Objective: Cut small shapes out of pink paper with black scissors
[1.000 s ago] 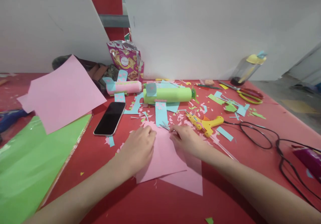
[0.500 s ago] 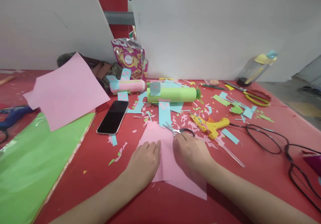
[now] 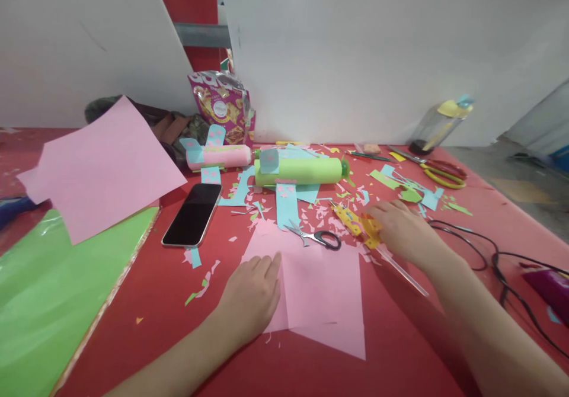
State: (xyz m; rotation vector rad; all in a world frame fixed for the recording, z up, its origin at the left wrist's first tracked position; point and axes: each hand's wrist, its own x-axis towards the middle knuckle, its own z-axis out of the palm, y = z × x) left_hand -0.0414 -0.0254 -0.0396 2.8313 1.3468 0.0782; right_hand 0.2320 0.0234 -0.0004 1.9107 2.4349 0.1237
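My left hand (image 3: 253, 290) lies flat, fingers together and stretched, on the left edge of a pink paper sheet (image 3: 324, 293) on the red table. My right hand (image 3: 404, 228) rests over the handle of a yellow glue gun (image 3: 355, 222), fingers curled down onto it; the handle is hidden under the hand. Small black-handled scissors (image 3: 317, 237) lie on the table between my hands, at the pink sheet's far edge. A clear glue stick (image 3: 402, 271) lies just below my right wrist.
Behind stand a green paper-tube plane (image 3: 297, 170) and a pink one (image 3: 217, 155). A phone (image 3: 192, 214), large pink sheet (image 3: 102, 169) and green sheet (image 3: 57, 278) lie left. Red-yellow scissors (image 3: 442, 169), a bottle (image 3: 438, 123) and black cable (image 3: 489, 249) are right. Paper scraps lie everywhere.
My right hand let go of the small scissors, left them on the table, and moved right onto the glue gun. My left hand slid slightly nearer along the pink sheet.
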